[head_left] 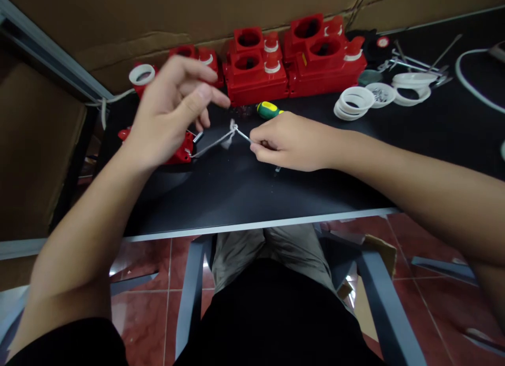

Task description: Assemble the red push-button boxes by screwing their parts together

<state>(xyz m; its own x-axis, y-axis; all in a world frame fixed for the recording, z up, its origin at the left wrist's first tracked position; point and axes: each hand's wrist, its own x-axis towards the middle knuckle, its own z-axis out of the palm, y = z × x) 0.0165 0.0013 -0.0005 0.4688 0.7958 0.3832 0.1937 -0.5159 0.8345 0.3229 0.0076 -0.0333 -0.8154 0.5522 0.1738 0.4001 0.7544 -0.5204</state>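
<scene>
My left hand [171, 108] hovers above a red plastic housing [179, 151] on the black table [244, 192], its fingers loosely apart and holding nothing that I can see. My right hand [290, 142] is closed in a pinch on a thin metal pin [243, 136] whose tip meets a bent grey wire [215, 141] running back to the red housing. A small knot or clip [233, 126] sits where pin and wire meet. A green and yellow screwdriver handle [268, 110] lies just behind my right hand.
Several red box housings [256, 74] stand in a row at the back against cardboard. White plastic rings [355, 100] and one at the left [141, 74], loose metal parts [414, 63] and a white cable [469, 84] lie at the right. Table edge [256, 226] runs near my lap.
</scene>
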